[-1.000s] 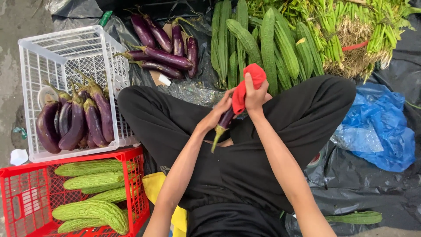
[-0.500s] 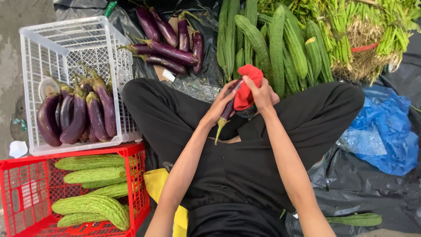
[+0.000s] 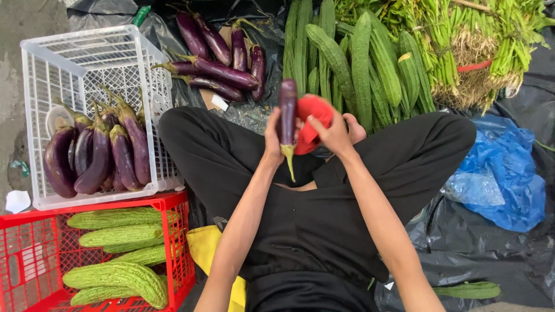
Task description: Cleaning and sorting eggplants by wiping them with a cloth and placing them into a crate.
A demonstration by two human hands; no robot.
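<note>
While I sit cross-legged, my left hand (image 3: 273, 138) pinches a purple eggplant (image 3: 287, 111) upright at the frame's upper centre, so my right hand (image 3: 334, 132), pressed around a red cloth (image 3: 310, 113), reaches its skin.

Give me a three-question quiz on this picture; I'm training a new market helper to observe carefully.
1. True or false: the left hand holds a purple eggplant upright, stem end down.
2. What does the right hand hold against the eggplant? A) a knife B) a red cloth C) a brush
3. Fill in: the white crate holds ______, and the red crate holds green gourds.

Key: 1 true. 2 B. 3 eggplants.
</note>
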